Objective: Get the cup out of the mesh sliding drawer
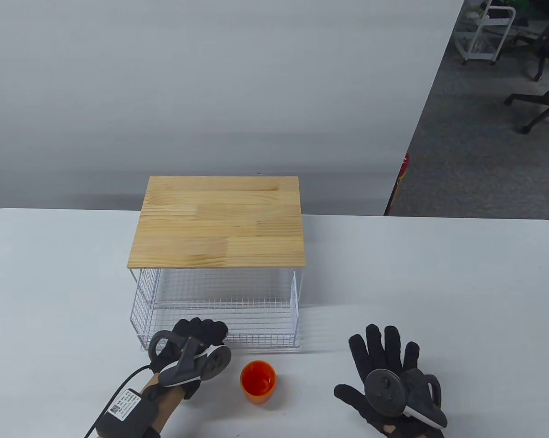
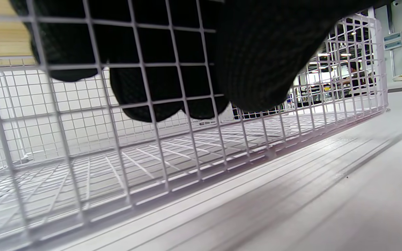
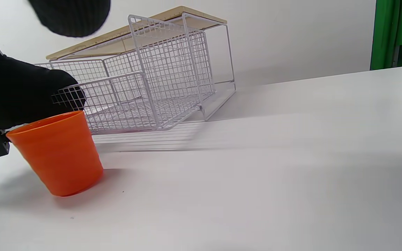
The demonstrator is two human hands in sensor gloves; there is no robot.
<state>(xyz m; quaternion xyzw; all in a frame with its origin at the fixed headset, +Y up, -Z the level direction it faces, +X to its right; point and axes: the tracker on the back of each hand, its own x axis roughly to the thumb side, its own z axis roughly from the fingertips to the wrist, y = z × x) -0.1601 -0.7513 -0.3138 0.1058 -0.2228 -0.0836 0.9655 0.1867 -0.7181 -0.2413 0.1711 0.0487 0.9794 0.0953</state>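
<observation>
Left hand hooks its fingers over the front wall of the drawer; a careless shove could jolt the upright cup, standing on the table just right of them. Right hand rests flat beyond, fingers spread.
</observation>
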